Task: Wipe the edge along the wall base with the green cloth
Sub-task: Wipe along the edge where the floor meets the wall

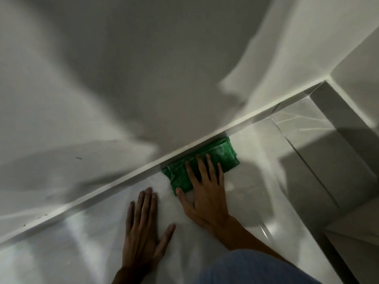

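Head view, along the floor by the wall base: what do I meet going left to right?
Left hand flat on the floor tile → right hand pressing on the green cloth against the skirting edge → dark tile joint → corner.

Dim, soft-focus view; broad shadows blur across the wall (143, 68), glare on the glossy floor (266, 230).

Pale shadowed wall (143, 68) at twelve o'clock; white skirting (98, 193) running diagonally; glossy marbled floor tiles (307, 144) toward three o'clock.
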